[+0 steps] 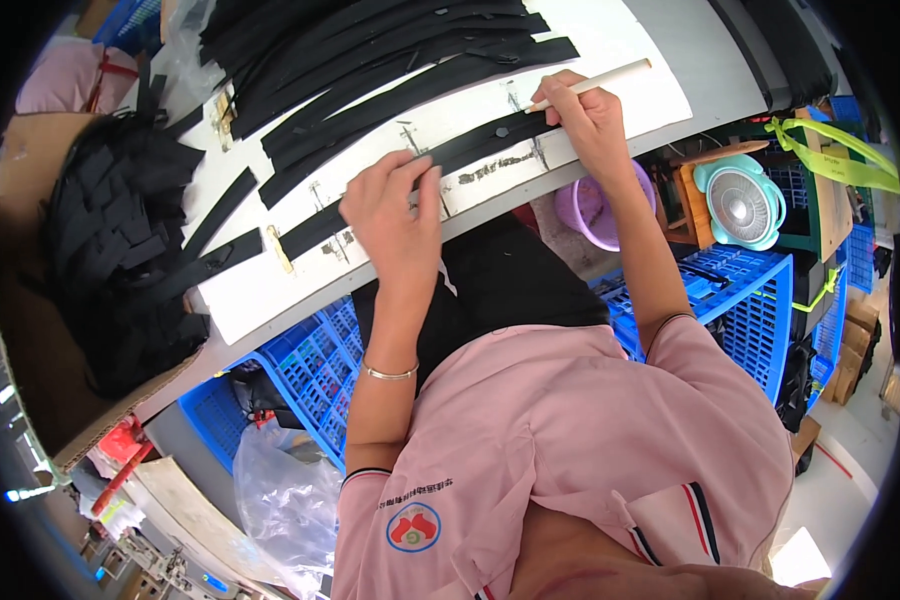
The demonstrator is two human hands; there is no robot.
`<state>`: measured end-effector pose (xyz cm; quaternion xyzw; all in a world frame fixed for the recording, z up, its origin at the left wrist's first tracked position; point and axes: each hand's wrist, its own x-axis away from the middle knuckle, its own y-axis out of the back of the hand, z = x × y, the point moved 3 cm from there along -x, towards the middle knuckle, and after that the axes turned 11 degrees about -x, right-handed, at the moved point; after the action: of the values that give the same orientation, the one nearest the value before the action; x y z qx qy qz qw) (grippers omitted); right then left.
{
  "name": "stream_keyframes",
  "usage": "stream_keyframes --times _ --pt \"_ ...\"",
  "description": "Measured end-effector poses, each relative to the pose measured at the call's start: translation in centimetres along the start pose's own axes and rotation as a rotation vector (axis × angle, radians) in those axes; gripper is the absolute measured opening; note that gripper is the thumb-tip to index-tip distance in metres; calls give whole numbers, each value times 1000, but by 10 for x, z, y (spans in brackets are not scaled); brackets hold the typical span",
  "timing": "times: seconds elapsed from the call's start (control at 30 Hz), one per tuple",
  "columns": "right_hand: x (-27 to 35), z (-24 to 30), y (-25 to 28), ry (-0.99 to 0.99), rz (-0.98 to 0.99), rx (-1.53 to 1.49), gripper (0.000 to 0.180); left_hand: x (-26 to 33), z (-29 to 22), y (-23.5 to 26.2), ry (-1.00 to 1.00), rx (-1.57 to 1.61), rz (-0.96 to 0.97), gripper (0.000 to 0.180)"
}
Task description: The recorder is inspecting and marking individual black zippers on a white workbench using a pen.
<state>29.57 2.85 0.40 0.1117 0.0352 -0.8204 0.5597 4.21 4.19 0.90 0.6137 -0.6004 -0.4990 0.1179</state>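
Note:
A long black fabric strip [470,148] lies along the near edge of a white board with dark pen marks. My left hand [395,215] is on the strip left of centre, its fingers bent and gripping it against the board; some fingertips are hidden. Farther right, my right hand [595,120] is closed around a white pencil-like marker [610,80]. The marker's tip points left and down, close to the strip's upper edge beside a drawn mark. Many more black strips [370,75] lie side by side beyond my hands.
On the left stands a cardboard box [45,190] heaped with black strips [120,220]. Below the table edge are blue plastic crates [310,370], a purple bucket [610,215] and a turquoise fan [740,203]. A clear plastic bag [280,500] hangs lower left.

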Motion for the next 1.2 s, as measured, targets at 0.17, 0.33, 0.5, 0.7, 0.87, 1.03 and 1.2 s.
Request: stream_keyframes --times 0.17,0.33,0.5,0.7,0.87,1.03,1.2 --pt "1 -1 -6 14 0 -35 29 -19 -45 -33 -131 186 43 15" --pt "1 -1 -6 -15 31 -25 28 -23 -58 -55 -147 170 46 14" --pt "1 1 -7 -37 46 105 27 -23 -59 -56 -141 141 49 14" --pt "2 2 -7 1 30 95 29 -23 -59 -56 -111 112 67 12" --pt "5 0 1 -5 71 -11 29 -24 -60 -57 -116 116 72 13" --pt "4 -2 -4 -6 108 72 30 -23 -54 -57 -108 102 49 12" --pt "7 -4 2 -58 130 12 25 -20 -54 -53 -128 197 13 17"
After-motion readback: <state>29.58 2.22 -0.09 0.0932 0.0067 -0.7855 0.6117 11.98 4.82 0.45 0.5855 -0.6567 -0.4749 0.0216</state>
